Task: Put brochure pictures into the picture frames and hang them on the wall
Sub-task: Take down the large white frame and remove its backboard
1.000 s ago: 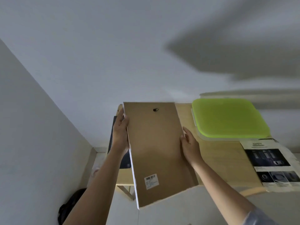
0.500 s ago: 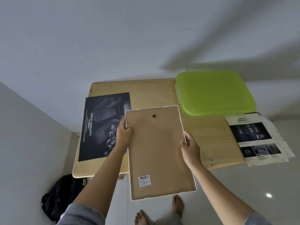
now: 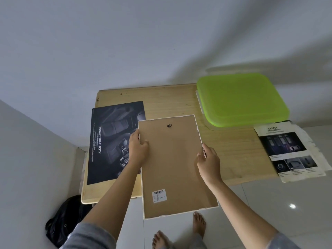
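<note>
One picture frame [image 3: 176,166] lowered from the wall over the table [image 3: 233,150], left hand [image 3: 137,151] and right hand [image 3: 209,162] gripping its sides, one dark brochure [image 3: 111,141] left of it, one white brochure [image 3: 287,150] right, one green lid [image 3: 240,99]

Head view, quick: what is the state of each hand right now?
Left hand: grips the picture frame by its left edge.
Right hand: grips the picture frame by its right edge.

Single head-worn view, looking steeply down, close over wooden table [image 3: 233,155]
</note>
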Demonstrator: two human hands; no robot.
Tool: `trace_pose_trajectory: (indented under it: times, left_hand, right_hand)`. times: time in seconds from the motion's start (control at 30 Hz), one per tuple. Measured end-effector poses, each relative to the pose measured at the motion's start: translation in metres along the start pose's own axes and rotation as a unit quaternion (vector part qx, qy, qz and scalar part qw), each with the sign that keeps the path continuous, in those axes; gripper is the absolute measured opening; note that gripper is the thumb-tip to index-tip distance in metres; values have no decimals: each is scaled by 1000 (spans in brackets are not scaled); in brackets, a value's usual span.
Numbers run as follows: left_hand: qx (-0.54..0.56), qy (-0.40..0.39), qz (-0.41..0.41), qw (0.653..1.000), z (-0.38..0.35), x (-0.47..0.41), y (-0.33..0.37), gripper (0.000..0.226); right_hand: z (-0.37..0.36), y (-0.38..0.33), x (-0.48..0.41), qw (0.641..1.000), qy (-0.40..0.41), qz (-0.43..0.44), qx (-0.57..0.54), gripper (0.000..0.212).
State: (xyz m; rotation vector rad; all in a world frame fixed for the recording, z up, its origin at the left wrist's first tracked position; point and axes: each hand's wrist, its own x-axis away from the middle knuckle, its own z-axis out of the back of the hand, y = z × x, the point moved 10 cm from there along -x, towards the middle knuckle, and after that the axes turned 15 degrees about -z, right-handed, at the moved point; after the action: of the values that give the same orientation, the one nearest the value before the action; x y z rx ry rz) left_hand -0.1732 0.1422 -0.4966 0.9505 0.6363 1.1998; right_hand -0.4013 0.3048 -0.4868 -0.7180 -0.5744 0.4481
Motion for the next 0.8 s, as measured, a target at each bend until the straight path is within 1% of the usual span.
trace_pose_trajectory:
  times: [0.13, 0.23, 0.33, 0.4, 0.5, 0.6, 0.7, 0.8]
  left_hand:
    - [-13, -25, -4, 1000, -2, -2, -4, 57]
    - [-49, -42, 3, 998, -1, -7, -5, 57]
    - [-56, -33, -11, 998, 4, -11, -3, 53]
    - [-62, -21, -38, 997, 9, -20, 0, 46]
    - [-86, -12, -73, 994, 15, -38, 8, 34]
    - [-115, -27, -117, 986, 12, -59, 21, 30]
    - [-148, -64, -136, 977, 3, -79, 25, 24]
    - [-142, -86, -119, 979, -3, -94, 25, 19]
  right_hand:
    - [-1, -2, 2, 1000, 12, 3, -15, 41]
    - [1, -2, -2, 1000, 19, 3, -25, 38]
    - [0, -7, -5, 999, 28, 14, -26, 38]
    - [-6, -21, -9, 999, 25, 44, -20, 36]
    - [-22, -53, -17, 992, 3, 122, 12, 31]
    - [-43, -82, -30, 981, -35, 187, 47, 30]
    - [-61, -100, -39, 969, -71, 227, 72, 30]
    - [-71, -107, -47, 967, -83, 229, 70, 23]
